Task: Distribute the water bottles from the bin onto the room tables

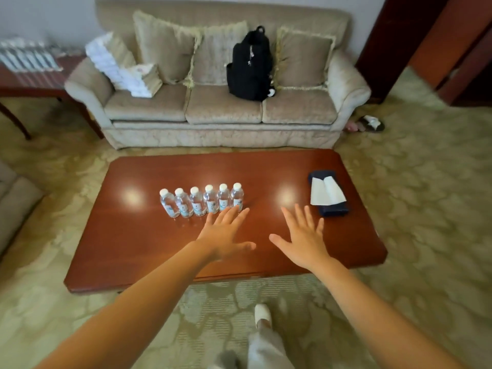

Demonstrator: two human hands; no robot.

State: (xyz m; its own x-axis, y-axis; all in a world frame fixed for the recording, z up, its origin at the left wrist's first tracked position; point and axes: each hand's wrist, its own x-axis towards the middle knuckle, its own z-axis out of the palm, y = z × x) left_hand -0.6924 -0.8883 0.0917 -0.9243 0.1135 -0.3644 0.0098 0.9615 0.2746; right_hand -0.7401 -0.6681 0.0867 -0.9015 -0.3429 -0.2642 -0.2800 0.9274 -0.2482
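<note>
Bottles (197, 203) of water, six of them with white caps, stand upright in a tight row on the coffee table (138, 246), left of its middle and slanting slightly away toward the right. The left hand (226, 233) reaches in from the near side, its fingertips (235, 210) lying at the right end of the row. The right hand (303, 238) is off to the right of the row, apart from it, between the bottles and a dark tissue box (334, 210) near the table's right edge. The left fingertips cover the foot of the last two bottles, so it cannot be told whether they touch them. The bottle labels are too blurred to read, and both forearms run out of the picture at the bottom. It is also unclear whether the palms rest on the wood or hang just above it. Both hands are spread wide, palms down, fingers straight and fanned, thumbs pointing toward each other, and neither holds anything. Behind the table stands a beige sofa (223, 107) with a black backpack (249, 67) on its seat.
</note>
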